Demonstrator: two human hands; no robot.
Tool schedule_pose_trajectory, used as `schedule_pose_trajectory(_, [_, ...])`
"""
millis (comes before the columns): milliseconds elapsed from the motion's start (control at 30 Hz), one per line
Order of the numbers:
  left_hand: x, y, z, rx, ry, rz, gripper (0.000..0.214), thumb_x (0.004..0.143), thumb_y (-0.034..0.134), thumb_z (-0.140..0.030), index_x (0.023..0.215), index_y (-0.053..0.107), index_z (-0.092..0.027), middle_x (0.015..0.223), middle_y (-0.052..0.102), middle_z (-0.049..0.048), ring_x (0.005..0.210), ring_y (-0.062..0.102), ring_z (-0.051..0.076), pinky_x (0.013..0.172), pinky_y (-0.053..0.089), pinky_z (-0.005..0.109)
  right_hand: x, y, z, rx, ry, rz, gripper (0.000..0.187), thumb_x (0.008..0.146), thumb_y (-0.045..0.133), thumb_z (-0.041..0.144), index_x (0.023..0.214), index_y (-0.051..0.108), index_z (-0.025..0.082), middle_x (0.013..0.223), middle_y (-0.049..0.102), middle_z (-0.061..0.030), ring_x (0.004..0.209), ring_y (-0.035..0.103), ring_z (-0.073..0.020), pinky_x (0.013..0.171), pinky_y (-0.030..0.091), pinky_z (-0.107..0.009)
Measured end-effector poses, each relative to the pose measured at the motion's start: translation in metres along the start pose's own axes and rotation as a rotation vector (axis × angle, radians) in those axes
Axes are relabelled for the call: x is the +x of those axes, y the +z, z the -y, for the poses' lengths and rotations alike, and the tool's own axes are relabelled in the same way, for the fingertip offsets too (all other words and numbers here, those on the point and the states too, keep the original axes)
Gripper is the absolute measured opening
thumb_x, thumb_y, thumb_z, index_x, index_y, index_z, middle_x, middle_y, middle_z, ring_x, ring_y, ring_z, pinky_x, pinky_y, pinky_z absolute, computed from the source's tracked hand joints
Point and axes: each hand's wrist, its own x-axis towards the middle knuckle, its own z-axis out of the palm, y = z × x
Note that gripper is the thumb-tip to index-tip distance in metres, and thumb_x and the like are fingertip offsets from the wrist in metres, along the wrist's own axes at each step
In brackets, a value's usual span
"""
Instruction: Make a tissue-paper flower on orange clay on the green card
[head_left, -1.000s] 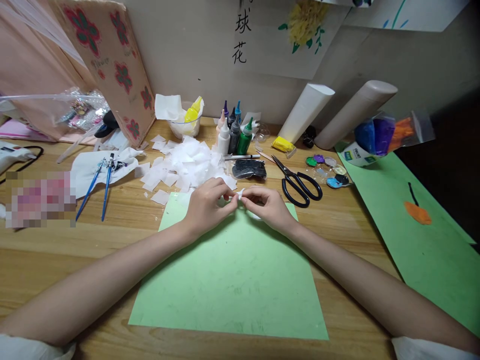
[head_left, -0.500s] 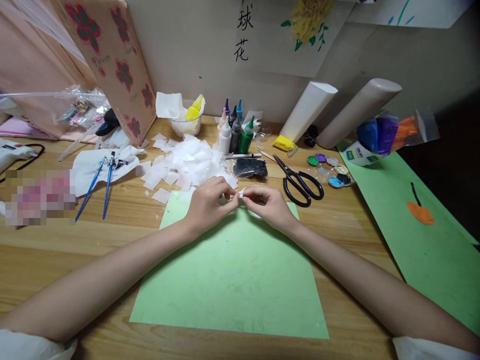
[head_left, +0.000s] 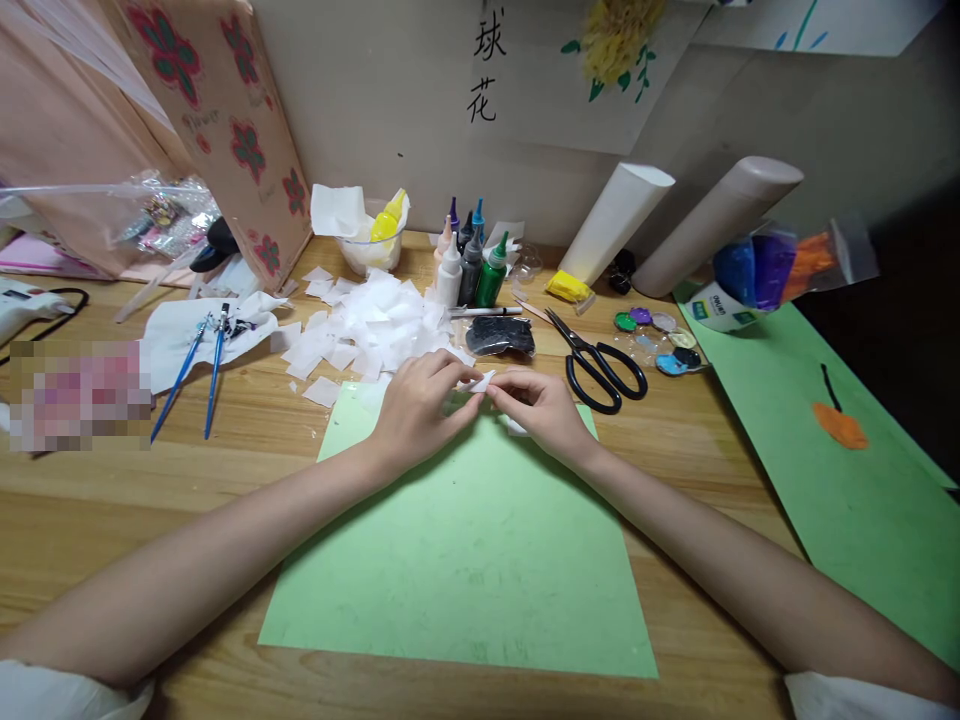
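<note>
Paper scrap point(head_left: 482, 382), white, is located over the far end of the green sheet point(head_left: 465, 560). Left hand point(head_left: 426, 402) and right hand point(head_left: 538, 408) are closed on it in fingertip pinches. White paper squares point(head_left: 386, 320) are heaped beyond the left hand, beside nozzle-tipped bottles point(head_left: 471, 275). Black-handled scissors point(head_left: 580, 346) lie on the wooden table point(head_left: 679, 445), beyond the right hand, to its right.

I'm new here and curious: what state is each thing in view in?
Left hand, holding a small white piece
Right hand, pinching the same piece
Green sheet, flat beneath the hands
White scraps, loosely heaped
Scissors, lying down
Green bottle, upright
Yellow bottle, leaning in a clear cup
Paintbrushes, lying side by side
</note>
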Motion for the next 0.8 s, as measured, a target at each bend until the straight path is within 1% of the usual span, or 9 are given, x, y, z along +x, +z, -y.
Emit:
schedule_pose_trajectory(133, [-0.001,0.001,0.002,-0.031,0.030,-0.016,0.012,0.087,0.054,-0.026,0.087,0.063,-0.018,0.086,0.065,0.0031,0.080,0.058,0.016,0.071,0.043,0.029,0.000,0.000,0.000,-0.014,-0.020,0.000,0.015,0.080,0.061,0.029,0.077,0.068,0.016,0.074,0.063,-0.0032,0.060,0.053,-0.0119,0.053,0.040,-0.024])
schedule_pose_trajectory(233, [0.001,0.000,0.002,-0.073,-0.006,-0.017,0.011,0.087,0.053,-0.024,0.084,0.062,-0.018,0.083,0.064,0.0028,0.078,0.057,0.016,0.070,0.042,0.029,0.000,0.000,-0.002,-0.045,-0.041,-0.002,0.015,0.081,0.061,0.029,0.077,0.067,0.015,0.073,0.063,-0.0029,0.063,0.053,-0.0124,0.055,0.040,-0.024])
schedule_pose_trajectory(333, [0.003,-0.002,0.001,-0.127,-0.096,-0.043,0.010,0.087,0.053,-0.022,0.080,0.058,-0.017,0.078,0.060,0.0017,0.075,0.055,0.014,0.068,0.042,0.028,0.000,-0.001,-0.004,-0.062,-0.048,-0.004,0.015,0.081,0.060,0.028,0.077,0.066,0.015,0.073,0.062,-0.0028,0.065,0.053,-0.0130,0.058,0.040,-0.025])
schedule_pose_trajectory(433, [0.005,-0.003,0.002,-0.189,-0.199,-0.101,0.010,0.086,0.051,-0.019,0.076,0.054,-0.017,0.074,0.056,-0.0003,0.069,0.052,0.011,0.064,0.041,0.025,0.000,-0.001,-0.003,-0.066,-0.030,-0.025,0.015,0.080,0.061,0.029,0.074,0.064,0.015,0.071,0.060,-0.0023,0.063,0.052,-0.0128,0.057,0.040,-0.025])
schedule_pose_trajectory(567, [0.007,-0.001,0.011,-0.224,-0.348,-0.199,0.013,0.087,0.051,-0.021,0.074,0.052,-0.018,0.070,0.055,-0.0011,0.063,0.049,0.011,0.059,0.040,0.025,0.000,-0.001,-0.003,-0.074,-0.034,-0.042,0.017,0.079,0.061,0.031,0.072,0.062,0.016,0.069,0.059,-0.0018,0.062,0.052,-0.0128,0.057,0.041,-0.025])
schedule_pose_trajectory(633, [0.008,0.000,0.016,-0.211,-0.417,-0.249,0.010,0.088,0.049,-0.021,0.078,0.053,-0.018,0.074,0.056,0.0001,0.064,0.050,0.012,0.060,0.041,0.026,0.000,-0.001,-0.003,-0.070,-0.031,-0.042,0.018,0.080,0.061,0.032,0.072,0.062,0.016,0.069,0.059,-0.0020,0.062,0.052,-0.0128,0.057,0.041,-0.025])
schedule_pose_trajectory(700, [0.008,0.001,0.018,-0.150,-0.443,-0.280,0.006,0.087,0.050,-0.021,0.090,0.054,-0.018,0.088,0.056,0.0033,0.073,0.052,0.013,0.067,0.044,0.029,0.000,-0.001,-0.004,-0.063,-0.027,-0.043,0.018,0.080,0.061,0.032,0.074,0.063,0.016,0.069,0.060,-0.0021,0.062,0.052,-0.0128,0.057,0.041,-0.025])
schedule_pose_trajectory(767, [0.007,0.000,0.016,-0.073,-0.408,-0.280,0.021,0.084,0.055,-0.020,0.104,0.053,-0.018,0.102,0.052,0.0072,0.085,0.052,0.016,0.075,0.045,0.032,0.000,-0.001,-0.004,-0.062,-0.022,-0.049,0.018,0.080,0.061,0.032,0.074,0.064,0.015,0.069,0.060,-0.0022,0.062,0.052,-0.0127,0.057,0.040,-0.025])
schedule_pose_trajectory(800, [0.007,0.000,0.013,-0.040,-0.369,-0.265,0.026,0.082,0.057,-0.021,0.108,0.052,-0.017,0.104,0.050,0.0082,0.091,0.051,0.018,0.079,0.045,0.033,0.001,-0.001,-0.004,-0.063,-0.022,-0.052,0.018,0.081,0.060,0.031,0.075,0.064,0.015,0.069,0.060,-0.0022,0.062,0.052,-0.0127,0.057,0.040,-0.025])
